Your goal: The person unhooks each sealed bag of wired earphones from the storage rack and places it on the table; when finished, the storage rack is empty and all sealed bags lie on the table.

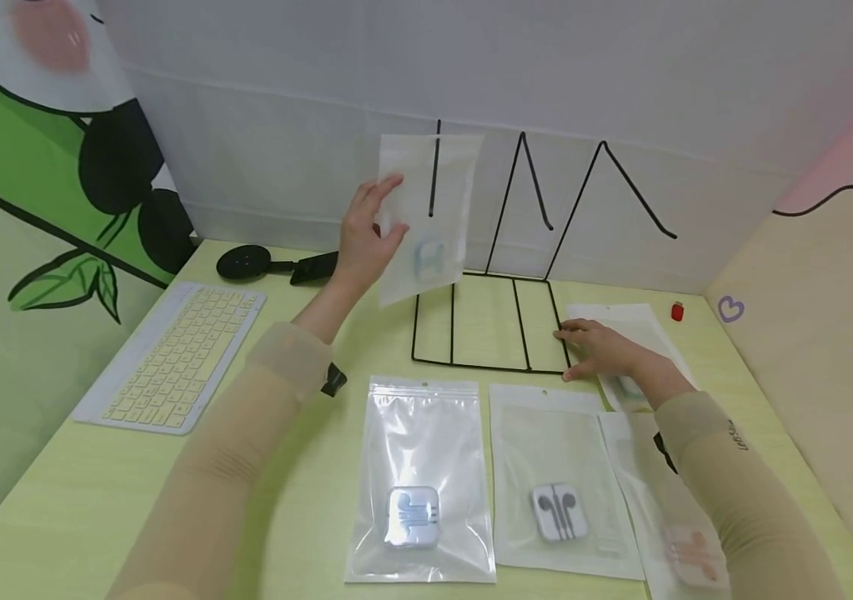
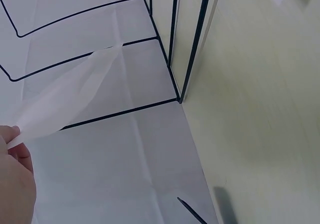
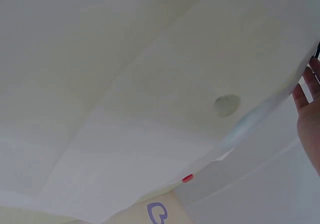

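My left hand (image 1: 366,237) pinches the left edge of a white translucent zip bag (image 1: 426,167) holding an earphone case (image 1: 429,258). The bag hangs upright and overlaps the left upright of a black wire rack (image 1: 524,323), which stands on the desk with bent prongs at the back. In the left wrist view the bag (image 2: 75,96) looks creased, held between thumb and finger beside the wires. My right hand (image 1: 599,348) touches the rack's right side with fairly straight fingers, its thumb at the front corner. The right wrist view shows those fingers (image 3: 311,84) by the black wire.
In front lie a clear glossy bag (image 1: 426,442) and a white bag (image 1: 546,442), each with earphones. More bags (image 1: 636,450) lie at right, partly under my right arm. A keyboard (image 1: 178,358), a black round-headed object (image 1: 243,262) and a small red item (image 1: 677,311) sit around.
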Available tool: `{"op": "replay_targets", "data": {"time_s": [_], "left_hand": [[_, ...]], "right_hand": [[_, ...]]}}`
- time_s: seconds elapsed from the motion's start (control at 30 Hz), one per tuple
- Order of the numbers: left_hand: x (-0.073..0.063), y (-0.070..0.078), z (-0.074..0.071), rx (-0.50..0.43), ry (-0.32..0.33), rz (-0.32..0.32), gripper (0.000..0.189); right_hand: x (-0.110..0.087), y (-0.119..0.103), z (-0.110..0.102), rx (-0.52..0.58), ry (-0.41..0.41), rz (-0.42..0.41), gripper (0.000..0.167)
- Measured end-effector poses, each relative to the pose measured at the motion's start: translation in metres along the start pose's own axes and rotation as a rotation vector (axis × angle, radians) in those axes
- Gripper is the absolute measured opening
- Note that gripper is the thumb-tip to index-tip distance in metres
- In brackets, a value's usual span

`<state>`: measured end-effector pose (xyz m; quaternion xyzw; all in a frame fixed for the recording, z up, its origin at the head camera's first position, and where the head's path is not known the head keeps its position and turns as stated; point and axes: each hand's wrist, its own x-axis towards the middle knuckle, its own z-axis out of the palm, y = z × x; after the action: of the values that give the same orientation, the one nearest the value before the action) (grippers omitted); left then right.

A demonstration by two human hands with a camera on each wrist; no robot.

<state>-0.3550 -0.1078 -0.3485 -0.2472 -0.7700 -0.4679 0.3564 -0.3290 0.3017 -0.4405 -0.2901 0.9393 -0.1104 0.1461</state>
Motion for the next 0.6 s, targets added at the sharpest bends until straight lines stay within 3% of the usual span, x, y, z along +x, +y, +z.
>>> {"op": "replay_targets", "data": {"time_s": [0.23,0.6], "left_hand": [[-0.002,0.009,-0.003,-0.014,0.010,-0.041,0.058],[-0.010,0.026,-0.015,0.003,-0.028,-0.033,0.059]], "right_hand": [[0.000,0.001,0.001,-0.007,-0.014,0.012,0.088],[-0.001,-0.002,0.000,-0.004,-0.013,0.017,0.086]]}}
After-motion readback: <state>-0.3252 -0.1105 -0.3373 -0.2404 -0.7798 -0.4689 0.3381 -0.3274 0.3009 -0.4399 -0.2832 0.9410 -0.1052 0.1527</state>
